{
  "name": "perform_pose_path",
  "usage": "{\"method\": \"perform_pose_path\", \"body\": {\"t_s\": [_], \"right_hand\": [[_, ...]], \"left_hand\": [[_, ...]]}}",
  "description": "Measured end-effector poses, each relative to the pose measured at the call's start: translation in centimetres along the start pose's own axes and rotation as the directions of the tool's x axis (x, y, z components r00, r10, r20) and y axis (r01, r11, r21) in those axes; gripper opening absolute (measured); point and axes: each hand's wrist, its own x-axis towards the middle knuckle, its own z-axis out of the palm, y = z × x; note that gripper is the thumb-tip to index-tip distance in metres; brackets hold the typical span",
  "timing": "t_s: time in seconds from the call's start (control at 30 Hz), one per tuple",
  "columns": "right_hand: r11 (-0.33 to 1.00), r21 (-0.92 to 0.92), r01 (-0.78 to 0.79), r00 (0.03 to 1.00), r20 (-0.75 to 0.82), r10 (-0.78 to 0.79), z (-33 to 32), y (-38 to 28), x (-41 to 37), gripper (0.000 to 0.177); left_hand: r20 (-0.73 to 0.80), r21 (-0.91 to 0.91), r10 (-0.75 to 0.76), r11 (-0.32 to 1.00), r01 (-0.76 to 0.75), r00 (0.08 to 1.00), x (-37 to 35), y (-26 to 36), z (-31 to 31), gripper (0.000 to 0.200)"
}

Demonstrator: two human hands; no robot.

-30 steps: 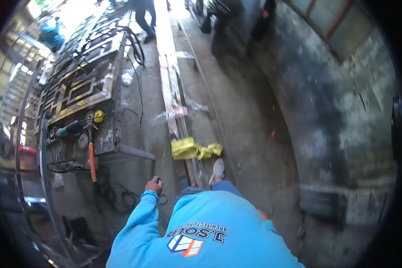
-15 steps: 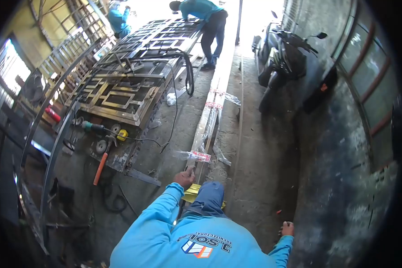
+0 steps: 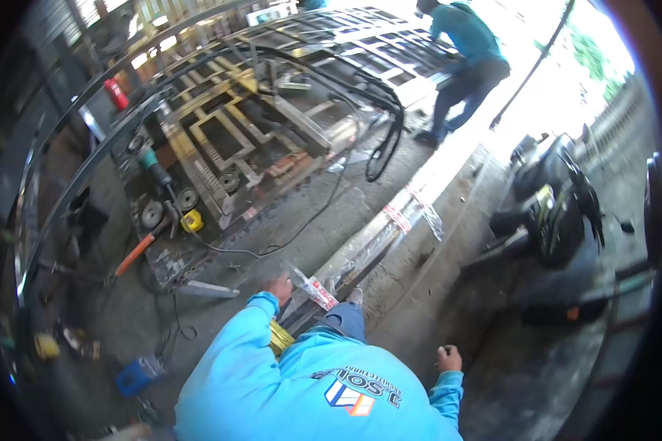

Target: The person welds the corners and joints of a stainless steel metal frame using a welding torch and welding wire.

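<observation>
Grip on the left hand [image 3: 278, 287] looks part open, right beside the near end of the wrapped bars [image 3: 371, 246], and whether it has hold of any plastic, I can't tell. Over on the left, the surface [image 3: 171, 272] has a grinder [image 3: 157, 169] by its left edge, then an orange-handled hammer [image 3: 134, 255] and a yellow tape measure [image 3: 191, 220] near its near corner, with a metal lattice [image 3: 191, 163] behind. Now the middle: those bars lie along the floor [image 3: 324, 220], clear film round them, red-lettered tape [image 3: 398, 218] across at three spots, yellow wrap [image 3: 279, 338] by the near end; film ends hang loose, so wrapping looks mostly on, though the far end is lost in glare. Another person [image 3: 467, 66] bends over the lattice's far right, and here's the right hand [image 3: 449, 359], apart from the bars, fingers loosely curled, contents unclear
</observation>
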Motion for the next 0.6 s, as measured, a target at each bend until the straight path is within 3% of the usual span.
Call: {"method": "perform_pose_path", "body": {"t_s": [0.03,0.1,0.17,0.23,0.27,0.3,0.33,0.37,0.4,0.43,0.47,0.53,0.6], "right_hand": [[0.994,0.11,-0.018,0.999,0.032,0.015,-2.6,-4.8,3.6,0.032],[0.99,0.121,0.078,0.994,0.063,-0.086,-5.9,-12.8,9.4,0.029],[0.894,-0.078,0.441,0.893,-0.059,-0.445,-4.3,-14.2,19.1,0.027],[0.817,-0.01,0.576,0.817,0.038,-0.575,-5.1,-24.5,22.5,0.028],[0.551,-0.2,0.81,0.571,0.061,-0.818,-4.4,-28.0,25.5,0.03],[0.196,-0.36,0.912,0.262,0.144,-0.954,-3.7,-31.9,28.5,0.032],[0.675,-0.048,0.737,0.676,0.068,-0.733,-3.5,-38.9,27.2,0.037],[0.523,-0.042,0.851,0.524,0.11,-0.844,-2.8,-43.2,29.0,0.04],[0.334,-0.155,0.93,0.351,0.105,-0.93,-2.6,-48.3,28.9,0.027],[0.421,-0.062,0.905,0.426,0.107,-0.898,-0.7,-51.8,32.0,0.031],[0.416,0.016,0.909,0.413,0.09,-0.906,-0.3,-56.7,32.1,0.035],[0.415,0.077,0.907,0.402,0.138,-0.905,-0.1,-65.7,33.3,0.038],[0.326,0.029,0.945,0.323,0.081,-0.943,2.3,-71.9,38.3,0.041]], "left_hand": [[0.004,-0.013,-0.038,0.999,0.038,0.999,1.7,1.9,0.1,0.032],[0.022,-0.025,-0.015,1.0,0.016,1.0,-0.1,9.0,-5.4,0.033],[-0.066,-0.108,0.011,0.994,-0.019,0.998,-0.3,9.8,-6.7,0.032],[-0.136,-0.16,0.044,0.985,-0.065,0.99,-1.1,9.7,-6.9,0.03],[-0.253,-0.161,0.048,0.983,-0.091,0.966,-1.5,8.7,-6.2,0.027],[-0.283,-0.173,-0.015,0.984,-0.036,0.959,-2.3,8.5,-6.4,0.027],[-0.31,-0.183,-0.077,0.983,0.02,0.948,-3.4,8.5,-6.9,0.026],[-0.36,-0.263,-0.179,0.961,0.084,0.916,-4.7,8.8,-7.2,0.027],[-0.395,-0.339,-0.276,0.93,0.14,0.876,-5.7,8.6,-6.9,0.027],[-0.383,-0.482,-0.368,0.862,0.157,0.847,-6.0,6.6,-4.9,0.028],[-0.492,-0.471,-0.371,0.874,0.117,0.788,-6.9,6.1,-4.2,0.026],[-0.534,-0.579,-0.486,0.806,0.119,0.692,-8.6,7.7,-4.6,0.023],[-0.589,-0.58,-0.559,0.795,0.176,0.584,-9.3,10.5,-5.2,0.021]]}}
